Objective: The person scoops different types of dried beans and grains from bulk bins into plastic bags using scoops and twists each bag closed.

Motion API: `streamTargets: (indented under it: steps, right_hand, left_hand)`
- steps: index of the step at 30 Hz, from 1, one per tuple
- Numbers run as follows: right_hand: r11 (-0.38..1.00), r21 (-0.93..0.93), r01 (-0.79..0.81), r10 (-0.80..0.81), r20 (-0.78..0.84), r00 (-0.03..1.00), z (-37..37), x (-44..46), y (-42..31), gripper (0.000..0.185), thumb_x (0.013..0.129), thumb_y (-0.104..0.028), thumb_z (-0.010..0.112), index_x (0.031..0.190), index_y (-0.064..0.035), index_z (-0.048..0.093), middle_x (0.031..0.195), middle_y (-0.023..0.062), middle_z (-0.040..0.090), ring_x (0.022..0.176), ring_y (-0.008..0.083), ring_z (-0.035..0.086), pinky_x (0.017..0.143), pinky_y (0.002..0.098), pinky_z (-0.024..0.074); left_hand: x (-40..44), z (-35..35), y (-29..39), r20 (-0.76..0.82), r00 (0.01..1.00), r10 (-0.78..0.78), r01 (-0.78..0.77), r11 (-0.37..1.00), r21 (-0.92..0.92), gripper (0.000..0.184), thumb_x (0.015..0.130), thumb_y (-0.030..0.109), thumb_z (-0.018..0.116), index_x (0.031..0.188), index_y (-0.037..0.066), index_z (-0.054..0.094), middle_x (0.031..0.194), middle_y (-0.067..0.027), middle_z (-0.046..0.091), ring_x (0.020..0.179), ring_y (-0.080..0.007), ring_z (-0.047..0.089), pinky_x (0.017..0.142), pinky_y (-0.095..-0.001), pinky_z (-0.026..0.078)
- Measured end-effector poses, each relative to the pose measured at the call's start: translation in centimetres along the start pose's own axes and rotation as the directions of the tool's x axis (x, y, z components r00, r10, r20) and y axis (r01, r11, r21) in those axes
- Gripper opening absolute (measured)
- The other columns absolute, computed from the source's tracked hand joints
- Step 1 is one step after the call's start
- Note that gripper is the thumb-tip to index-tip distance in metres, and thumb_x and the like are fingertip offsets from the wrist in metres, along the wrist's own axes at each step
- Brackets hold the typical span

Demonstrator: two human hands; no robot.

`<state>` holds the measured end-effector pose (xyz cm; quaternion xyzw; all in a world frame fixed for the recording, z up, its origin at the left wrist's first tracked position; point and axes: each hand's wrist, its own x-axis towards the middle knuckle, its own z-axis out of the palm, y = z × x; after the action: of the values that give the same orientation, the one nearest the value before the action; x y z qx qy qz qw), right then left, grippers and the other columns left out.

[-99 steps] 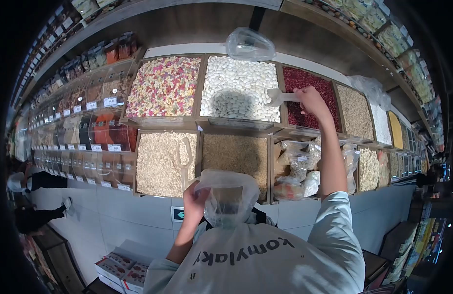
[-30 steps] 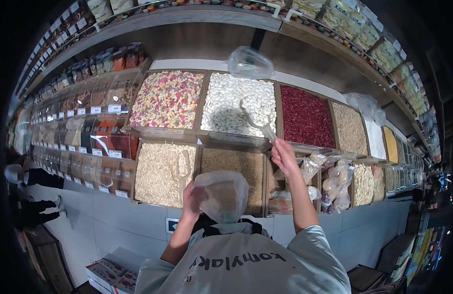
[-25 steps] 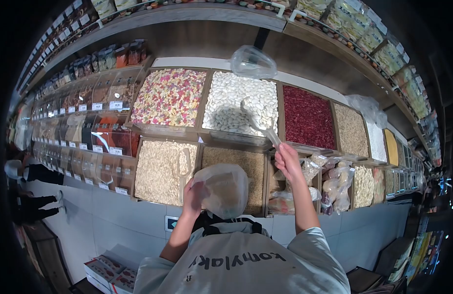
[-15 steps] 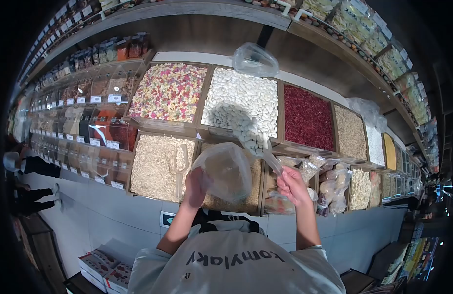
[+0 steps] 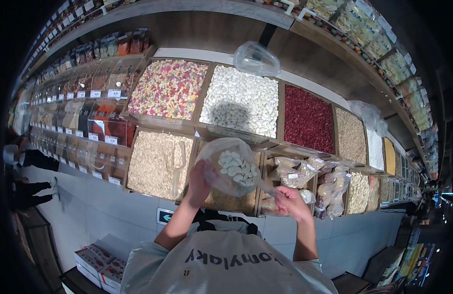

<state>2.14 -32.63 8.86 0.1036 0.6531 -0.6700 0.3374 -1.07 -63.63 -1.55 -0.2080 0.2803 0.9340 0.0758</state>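
Observation:
My left hand [image 5: 201, 182] is closed on the side of a clear plastic bag [image 5: 213, 153], its mouth facing up. My right hand [image 5: 291, 202] grips the handle of a clear scoop [image 5: 267, 188], whose head reaches into the bag's mouth from the right. White beans [image 5: 236, 167] show within the bag's outline; whether they lie in the scoop or loose in the bag, I cannot tell. Beyond the bag is a wooden bin of white beans [image 5: 251, 90] with a shadow across its near part.
Bins of coloured pasta-like pieces [image 5: 165, 90], dark red beans [image 5: 307, 117] and pale flakes [image 5: 155, 159] stand around. A second scoop [image 5: 177, 161] rests in the flakes. A crumpled plastic bag [image 5: 256, 59] lies behind the beans. Packaged goods [image 5: 334, 188] sit at right; another person's legs [image 5: 37, 191] show at left.
My right hand has brought the bean-filled scoop down and toward me, from over the bean bin into the bag's mouth. My left hand still holds the bag in nearly the same place.

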Motion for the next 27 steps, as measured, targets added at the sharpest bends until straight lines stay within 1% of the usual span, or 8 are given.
streamTargets:
  steps: [4,7,10,20,23,25,26,27]
  right_hand:
    - [0.986,-0.169,-0.003,-0.008,-0.064,0.998,0.7,-0.1,-0.5,0.019,0.097,-0.017,0.061,0.107,-0.0009,0.063,0.068,-0.0047,0.052,0.049,0.0029,0.044,0.044,0.0208,0.0362]
    - [0.962,-0.273,-0.03,0.01,-0.072,0.997,1.1,0.1,-1.2,0.02,0.096,-0.018,0.061,0.105,-0.0005,0.063,0.068,-0.004,0.053,0.049,0.0038,0.046,0.044,0.0221,0.0364]
    - [0.961,-0.276,-0.018,-0.002,-0.071,0.997,1.5,0.6,-1.1,0.021,0.096,-0.018,0.062,0.106,0.0,0.063,0.067,-0.003,0.054,0.048,0.0047,0.046,0.044,0.0229,0.0365]
    - [0.89,-0.456,0.011,-0.055,-0.084,0.995,4.3,5.7,4.6,0.03,0.095,-0.026,0.063,0.107,0.0021,0.063,0.067,-0.0007,0.056,0.048,0.0049,0.051,0.043,0.023,0.0413]
    - [0.881,-0.472,0.037,-0.084,-0.079,0.993,5.0,6.4,6.1,0.034,0.093,-0.028,0.065,0.112,0.0007,0.063,0.068,0.0052,0.06,0.049,0.0106,0.057,0.047,0.0297,0.0445]
    - [0.835,-0.55,0.031,-0.094,-0.087,0.992,5.8,6.1,6.0,0.034,0.092,-0.028,0.066,0.111,-0.0002,0.062,0.074,0.011,0.066,0.056,0.02,0.064,0.052,0.0324,0.047]
    - [0.836,-0.548,0.03,-0.093,-0.088,0.992,6.0,6.1,6.4,0.034,0.092,-0.028,0.066,0.111,-0.0002,0.062,0.074,0.011,0.066,0.056,0.02,0.064,0.052,0.0324,0.047]
    - [0.803,-0.586,0.106,-0.198,-0.094,0.976,6.4,5.9,6.7,0.033,0.092,-0.027,0.065,0.111,-0.0005,0.062,0.071,0.0109,0.064,0.054,0.0204,0.063,0.051,0.0336,0.0479]
  left_hand:
    - [0.1,0.3,-0.3,0.028,0.999,-0.041,0.044,0.993,-0.111,0.02,0.103,0.023,0.038,0.1,0.01,0.053,0.083,-0.003,0.053,0.079,-0.0166,0.055,0.074,-0.0347,0.047]
    - [-0.1,0.9,-0.7,0.013,0.999,-0.035,0.036,0.997,-0.073,0.024,0.104,0.025,0.034,0.096,0.01,0.051,0.081,-0.003,0.051,0.076,-0.0169,0.052,0.074,-0.0346,0.045]
    - [0.0,1.1,-0.7,0.099,0.993,-0.058,0.07,0.99,-0.122,0.026,0.105,0.026,0.031,0.092,0.011,0.048,0.079,-0.0032,0.049,0.073,-0.0171,0.049,0.073,-0.0343,0.043]
    - [1.5,-1.6,-2.8,0.121,0.977,-0.174,0.19,0.972,-0.141,0.03,0.107,0.032,0.032,0.09,0.014,0.049,0.074,-0.0011,0.044,0.07,-0.0156,0.045,0.067,-0.0314,0.04]
    - [1.8,-2.7,-2.9,0.144,0.971,-0.19,0.209,0.969,-0.131,0.029,0.106,0.033,0.035,0.091,0.014,0.05,0.073,0.0008,0.042,0.067,-0.0137,0.043,0.063,-0.0298,0.039]
    - [1.9,-3.1,-2.5,0.035,0.971,-0.238,0.24,0.969,-0.061,0.029,0.106,0.034,0.038,0.089,0.014,0.051,0.071,0.0028,0.04,0.061,-0.0115,0.04,0.058,-0.0288,0.036]
    - [1.9,-3.4,-2.4,0.034,0.97,-0.241,0.242,0.968,-0.06,0.029,0.106,0.034,0.038,0.089,0.014,0.051,0.071,0.0028,0.04,0.061,-0.0115,0.04,0.058,-0.0288,0.036]
    - [1.6,-3.3,-2.0,0.015,0.968,-0.249,0.25,0.968,-0.026,0.03,0.106,0.035,0.038,0.088,0.015,0.05,0.07,0.0041,0.038,0.059,-0.0099,0.037,0.055,-0.027,0.033]
